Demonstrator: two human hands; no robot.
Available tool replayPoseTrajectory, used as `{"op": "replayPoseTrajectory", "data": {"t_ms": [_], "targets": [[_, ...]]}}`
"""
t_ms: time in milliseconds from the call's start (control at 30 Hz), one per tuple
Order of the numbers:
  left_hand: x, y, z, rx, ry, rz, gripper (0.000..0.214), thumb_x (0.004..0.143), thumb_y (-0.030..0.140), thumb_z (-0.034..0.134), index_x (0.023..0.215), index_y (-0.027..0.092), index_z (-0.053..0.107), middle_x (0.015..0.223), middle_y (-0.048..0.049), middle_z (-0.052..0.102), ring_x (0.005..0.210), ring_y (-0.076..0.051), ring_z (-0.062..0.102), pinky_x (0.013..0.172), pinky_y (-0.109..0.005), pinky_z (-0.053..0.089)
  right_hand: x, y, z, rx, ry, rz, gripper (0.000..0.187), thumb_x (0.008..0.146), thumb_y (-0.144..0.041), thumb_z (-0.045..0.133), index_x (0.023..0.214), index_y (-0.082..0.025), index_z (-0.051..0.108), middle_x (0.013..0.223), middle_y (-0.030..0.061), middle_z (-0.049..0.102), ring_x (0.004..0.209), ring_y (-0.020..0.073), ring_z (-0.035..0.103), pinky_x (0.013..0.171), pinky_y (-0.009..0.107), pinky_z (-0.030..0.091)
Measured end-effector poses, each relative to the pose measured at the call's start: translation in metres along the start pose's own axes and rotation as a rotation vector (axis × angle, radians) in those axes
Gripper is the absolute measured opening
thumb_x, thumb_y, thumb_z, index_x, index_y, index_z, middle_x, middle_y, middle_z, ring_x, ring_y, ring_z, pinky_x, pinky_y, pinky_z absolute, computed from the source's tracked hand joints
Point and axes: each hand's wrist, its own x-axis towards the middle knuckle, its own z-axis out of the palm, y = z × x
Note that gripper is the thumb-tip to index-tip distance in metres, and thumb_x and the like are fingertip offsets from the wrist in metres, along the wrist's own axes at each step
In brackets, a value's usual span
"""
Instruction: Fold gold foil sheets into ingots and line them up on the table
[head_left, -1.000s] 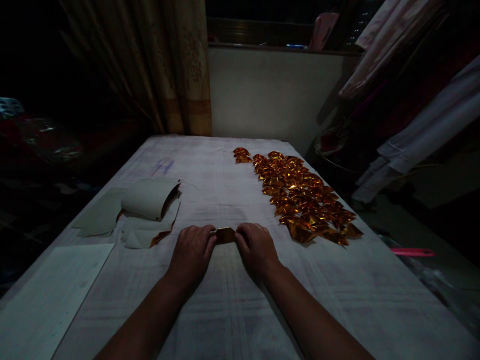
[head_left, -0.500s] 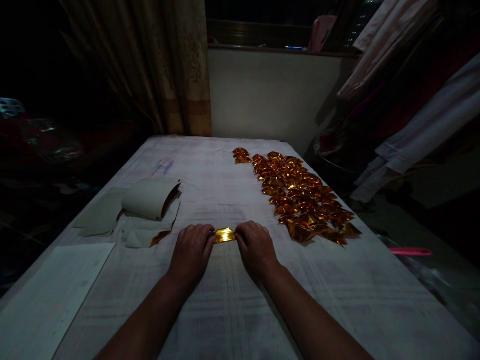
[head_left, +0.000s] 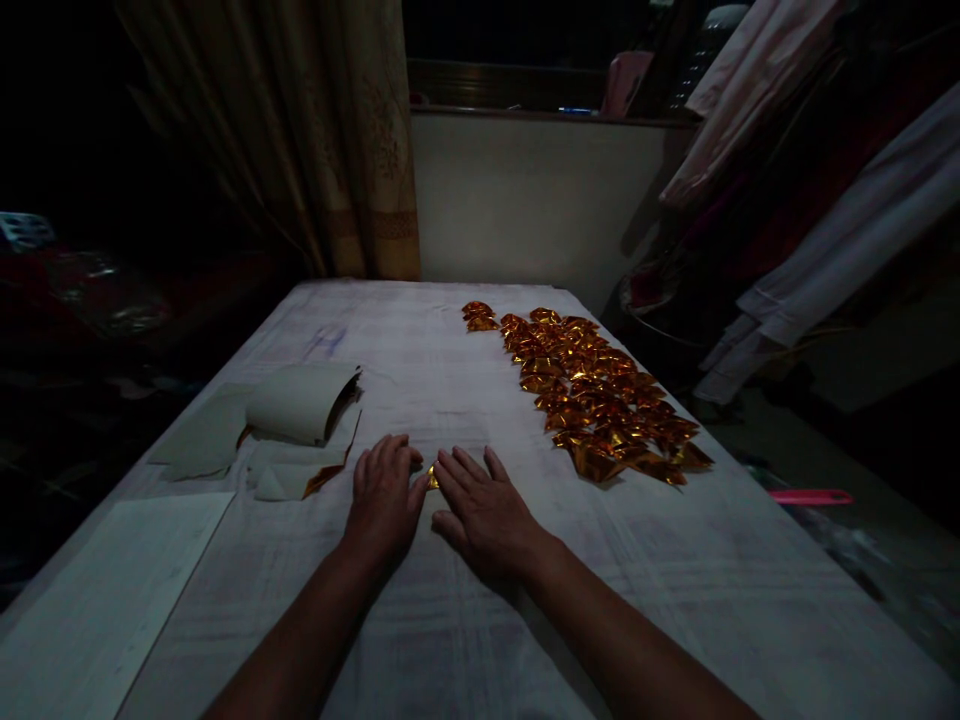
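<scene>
Head cam, foil pc [head_left: 433, 479], part-hidden, btwn L hand [head_left: 383, 492] & R hand [head_left: 486, 507]

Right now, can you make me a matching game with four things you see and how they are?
1. Right hand
2. Shiny gold pieces
3. Curtain
4. Pale paper

A. hanging by the table's far edge
B. curled, table's left side
C. palm down by the small gold piece
D. table's right side

Pairs: 1-C, 2-D, 3-A, 4-B

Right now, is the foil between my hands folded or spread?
Cannot tell: only a small bit of the foil shows between your left hand and right hand.
</scene>
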Motion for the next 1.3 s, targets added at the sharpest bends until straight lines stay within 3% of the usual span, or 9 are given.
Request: {"op": "replayPoseTrajectory", "data": {"t_ms": [267,533,733,867,967,1100,1300], "targets": [[-0.001,-0.006,0.003,0.003,-0.082,-0.048,0.013,0.093,0.022,0.053,0.104,0.024,0.058,0.138,-0.0119,0.058,0.14,-0.033,0.043,0.113,-0.062,0.031,-0.019,0.016,-0.01,-0.04,-0.045,0.164,0.059,0.102,-0.045,0.048,0.154,-0.019,0.039,0.162,0.0116,0.033,0.151,0.0321,0.027,0.121,0.065,0.016],[-0.002,-0.017,0.007,0.067,-0.147,-0.04,0.04,0.095,0.021,0.049,0.134,0.026,0.057,0.15,-0.0133,0.053,0.143,-0.033,0.041,0.113,-0.062,0.031,-0.02,0.015,-0.012,-0.004,-0.039,0.191,0.059,0.102,-0.048,0.047,0.154,-0.021,0.039,0.162,0.0095,0.033,0.152,0.0329,0.024,0.121,0.065,0.016],[-0.004,-0.023,-0.005,0.131,-0.252,-0.099,0.048,0.095,0.024,0.047,0.144,0.022,0.052,0.155,-0.0134,0.048,0.146,-0.032,0.039,0.116,-0.06,0.029,-0.019,0.015,-0.015,0.038,-0.064,0.2,0.062,0.103,-0.051,0.043,0.156,-0.021,0.036,0.164,0.0079,0.03,0.153,0.0326,0.02,0.122,0.064,0.01],[-0.007,-0.002,-0.008,0.152,-0.212,0.086,0.05,0.102,0.029,0.036,0.15,0.02,0.046,0.159,-0.0114,0.042,0.15,-0.029,0.031,0.122,-0.057,0.019,-0.02,0.016,-0.013,0.056,-0.072,0.202,0.063,0.103,-0.053,0.041,0.157,-0.021,0.034,0.164,0.0076,0.028,0.154,0.0323,0.018,0.123,0.063,0.007],[-0.009,0.016,-0.003,0.136,-0.283,0.254,0.054,0.104,0.042,0.034,0.154,0.02,0.04,0.159,-0.0101,0.041,0.15,-0.029,0.031,0.123,-0.055,0.016,-0.021,0.017,-0.01,0.054,-0.058,0.196,0.063,0.103,-0.053,0.039,0.157,-0.022,0.034,0.165,0.0074,0.028,0.154,0.0321,0.017,0.123,0.063,0.007],[-0.013,0.018,-0.001,0.149,-0.367,0.252,0.066,0.102,0.058,0.033,0.157,0.022,0.034,0.158,-0.01,0.042,0.149,-0.031,0.035,0.122,-0.056,0.016,-0.021,0.019,-0.008,0.049,-0.057,0.193,0.064,0.103,-0.054,0.04,0.158,-0.022,0.033,0.165,0.0072,0.028,0.154,0.0326,0.017,0.123,0.062,0.007],[-0.022,0.002,-0.025,0.178,-0.452,0.205,0.065,0.101,0.056,0.036,0.157,0.022,0.035,0.159,-0.0084,0.04,0.149,-0.034,0.032,0.121,-0.06,0.015,-0.02,0.016,-0.011,0.054,-0.052,0.208,0.063,0.102,-0.053,0.042,0.156,-0.021,0.036,0.164,0.0069,0.029,0.153,0.0331,0.018,0.123,0.062,0.008]]}}
